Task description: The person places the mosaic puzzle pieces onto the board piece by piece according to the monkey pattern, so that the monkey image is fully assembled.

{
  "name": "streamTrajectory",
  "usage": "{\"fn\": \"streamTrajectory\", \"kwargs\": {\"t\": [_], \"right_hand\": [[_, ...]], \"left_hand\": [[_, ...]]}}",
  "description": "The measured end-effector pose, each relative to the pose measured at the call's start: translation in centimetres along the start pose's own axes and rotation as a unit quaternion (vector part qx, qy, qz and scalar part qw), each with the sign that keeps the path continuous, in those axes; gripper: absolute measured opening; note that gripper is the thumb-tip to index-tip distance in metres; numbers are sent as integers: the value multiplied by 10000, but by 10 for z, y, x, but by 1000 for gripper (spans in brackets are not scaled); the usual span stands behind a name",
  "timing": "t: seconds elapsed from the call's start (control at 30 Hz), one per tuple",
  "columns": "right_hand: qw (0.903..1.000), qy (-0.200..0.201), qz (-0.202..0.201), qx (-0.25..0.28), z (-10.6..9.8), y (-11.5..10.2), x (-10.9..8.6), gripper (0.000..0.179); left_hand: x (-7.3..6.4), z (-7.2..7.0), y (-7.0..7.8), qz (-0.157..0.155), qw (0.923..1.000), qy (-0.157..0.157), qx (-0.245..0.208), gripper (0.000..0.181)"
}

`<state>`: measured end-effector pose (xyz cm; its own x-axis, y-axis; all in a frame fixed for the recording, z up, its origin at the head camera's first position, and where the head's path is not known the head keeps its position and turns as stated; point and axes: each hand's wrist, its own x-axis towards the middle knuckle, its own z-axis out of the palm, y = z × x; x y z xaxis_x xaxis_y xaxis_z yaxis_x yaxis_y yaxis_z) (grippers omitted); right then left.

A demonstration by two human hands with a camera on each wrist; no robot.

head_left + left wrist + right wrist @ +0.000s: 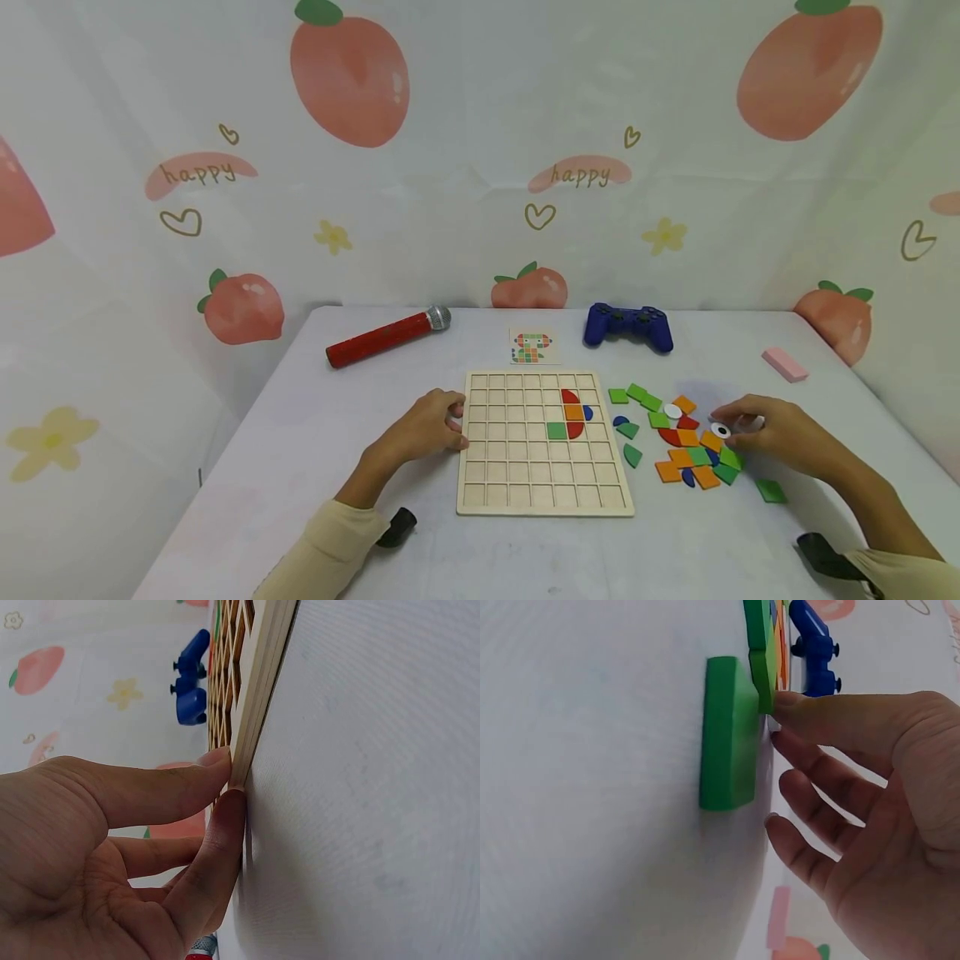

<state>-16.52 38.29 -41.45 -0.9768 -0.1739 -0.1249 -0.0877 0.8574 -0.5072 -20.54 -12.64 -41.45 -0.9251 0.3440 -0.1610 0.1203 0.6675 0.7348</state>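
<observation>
A wooden grid board [513,475] lies on the table, with two red quarter rounds, an orange square, a blue half round and a green square [557,431] set in its cells. My left hand [430,425] holds the board's left edge; in the left wrist view the thumb [169,791] and a fingertip meet at the rim. Over a pile of loose coloured tiles [681,457], my right hand [783,433] pinches a white round eye tile [720,430] with a black dot. In the right wrist view that tile is mostly hidden behind the thumb [832,718].
Behind the board lies a small pattern card [534,347]. A red microphone [386,337] lies at the back left, a blue game controller [628,327] at the back right. A pink block [784,364] sits far right; a lone green tile [770,491] lies near my right wrist.
</observation>
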Motion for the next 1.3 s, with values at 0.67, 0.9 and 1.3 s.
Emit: {"fn": "streamTrajectory", "kwargs": {"t": [0.67,0.9,1.3], "right_hand": [[9996,270,-84,19,3,-11,3,33],[9989,263,-386,81,11,-40,18,33],[9953,80,-849,468,33,-92,53,31]], "left_hand": [[-1,-1,0,65,10000,5,16,66],[-2,-1,1,52,10000,23,74,65],[1,0,-2,66,9999,-2,133,63]]}}
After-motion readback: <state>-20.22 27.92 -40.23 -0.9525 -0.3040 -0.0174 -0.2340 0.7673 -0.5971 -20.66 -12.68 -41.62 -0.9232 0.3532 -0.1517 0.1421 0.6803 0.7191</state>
